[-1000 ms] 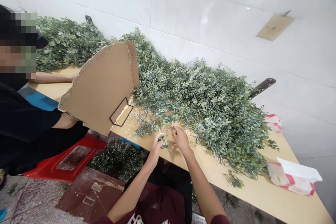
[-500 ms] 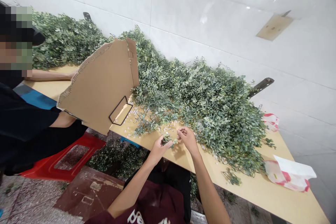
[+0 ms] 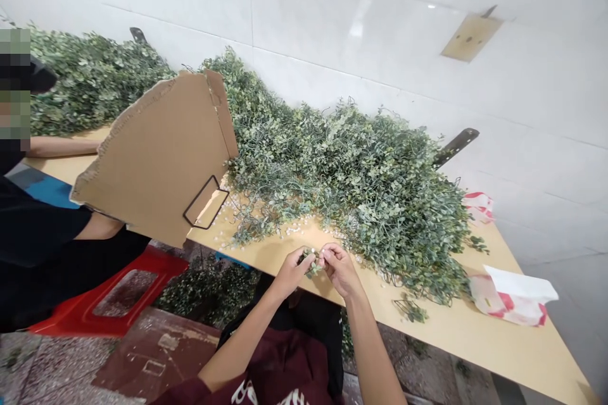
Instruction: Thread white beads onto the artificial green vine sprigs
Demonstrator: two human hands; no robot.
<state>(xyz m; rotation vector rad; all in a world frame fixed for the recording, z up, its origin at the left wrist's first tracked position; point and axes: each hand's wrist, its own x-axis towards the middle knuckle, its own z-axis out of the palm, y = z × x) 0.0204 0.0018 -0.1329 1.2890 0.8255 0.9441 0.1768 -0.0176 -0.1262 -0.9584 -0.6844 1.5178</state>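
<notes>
Both my hands meet low in the head view, above the front edge of a pale wooden table (image 3: 475,329). My left hand (image 3: 292,273) and my right hand (image 3: 339,270) pinch a small green leafy sprig (image 3: 312,264) between their fingers. Most of the sprig is hidden by my fingers. Just beyond my hands, a large heap of small-leaved green sprays (image 3: 361,196) covers the table's back. Small white beads (image 3: 294,226) lie scattered along the heap's front edge.
A cut cardboard sheet (image 3: 156,152) stands upright on the table at left. Beyond it sits a seated person (image 3: 33,221) in dark clothes, one forearm on the table. A red stool (image 3: 118,294) stands below. A red-and-white bag (image 3: 510,297) lies at right, against a white tiled wall (image 3: 361,19).
My hands have drawn closer together and now both pinch the sprig. The whole scene has shifted slightly left in the view.
</notes>
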